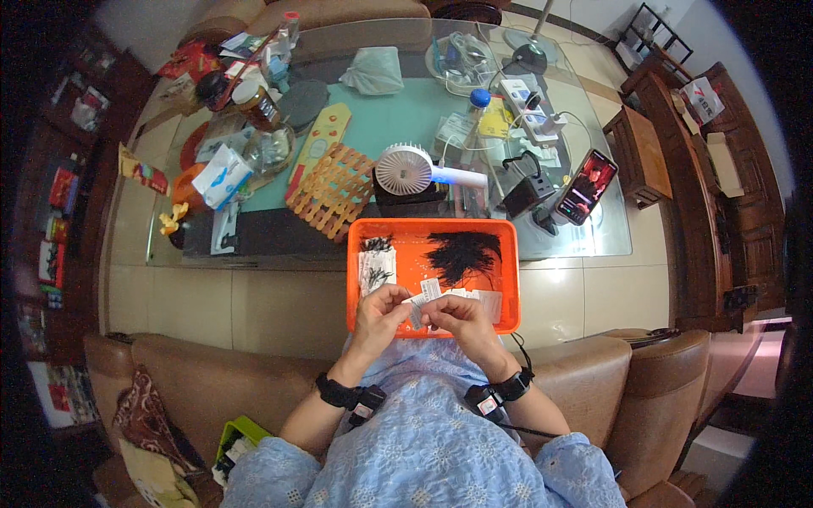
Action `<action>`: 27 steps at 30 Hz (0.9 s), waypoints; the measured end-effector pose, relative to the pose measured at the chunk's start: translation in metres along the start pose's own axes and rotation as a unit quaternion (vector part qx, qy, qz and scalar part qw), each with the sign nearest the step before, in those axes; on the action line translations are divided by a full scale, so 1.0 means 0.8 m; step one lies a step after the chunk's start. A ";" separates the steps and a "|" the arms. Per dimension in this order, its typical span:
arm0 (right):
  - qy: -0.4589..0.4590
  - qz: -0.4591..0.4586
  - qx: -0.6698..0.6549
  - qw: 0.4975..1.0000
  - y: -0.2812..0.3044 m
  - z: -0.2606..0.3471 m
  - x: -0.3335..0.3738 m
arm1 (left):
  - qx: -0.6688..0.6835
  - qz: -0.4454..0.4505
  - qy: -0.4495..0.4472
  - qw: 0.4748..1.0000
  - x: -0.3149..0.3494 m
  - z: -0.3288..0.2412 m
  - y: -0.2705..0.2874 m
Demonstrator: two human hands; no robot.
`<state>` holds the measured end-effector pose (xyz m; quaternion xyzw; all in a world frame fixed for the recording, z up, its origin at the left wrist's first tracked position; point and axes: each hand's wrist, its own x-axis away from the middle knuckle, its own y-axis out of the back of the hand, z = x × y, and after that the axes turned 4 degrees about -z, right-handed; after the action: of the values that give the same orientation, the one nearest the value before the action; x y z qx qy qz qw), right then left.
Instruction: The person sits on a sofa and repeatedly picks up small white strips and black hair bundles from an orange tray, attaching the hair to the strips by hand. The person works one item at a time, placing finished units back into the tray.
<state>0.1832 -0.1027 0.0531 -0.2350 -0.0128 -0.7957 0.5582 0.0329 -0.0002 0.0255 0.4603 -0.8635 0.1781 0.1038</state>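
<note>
My left hand [381, 318] and my right hand [466, 322] meet over the near side of an orange plastic tray [356, 230] on my lap. Between the pinched fingers of both are small white printed tags [431, 289]; how many each hand holds cannot be made out. Inside the tray, a loose heap of black strings [461, 256] lies at the far right. White tags with black strings on them [377, 269] are stacked along the left wall. More white tags [489, 303] lie at the near right, partly hidden by my right hand.
Beyond the tray stands a glass table [339, 224] with a white handheld fan [405, 169], a woven wooden mat [332, 190], a lit phone [586, 186], a power strip [529, 110] and a blue-capped bottle [479, 100]. A brown sofa [229, 372] surrounds me. A black cord [533, 432] runs off my right wrist.
</note>
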 end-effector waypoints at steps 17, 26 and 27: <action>-0.016 -0.105 0.041 0.994 -0.013 -0.012 -0.013 | -0.064 -0.018 -0.020 0.998 0.005 -0.011 -0.008; 0.005 -0.110 0.050 0.993 -0.019 -0.013 -0.014 | -0.033 -0.007 -0.016 0.999 0.004 -0.007 -0.006; 0.008 -0.111 0.048 0.993 -0.019 -0.014 -0.014 | -0.031 -0.007 -0.019 0.999 0.004 -0.007 -0.006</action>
<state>0.1685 -0.0902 0.0425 -0.1988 -0.0727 -0.8527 0.4775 0.0349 -0.0030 0.0329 0.4657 -0.8674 0.1419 0.1031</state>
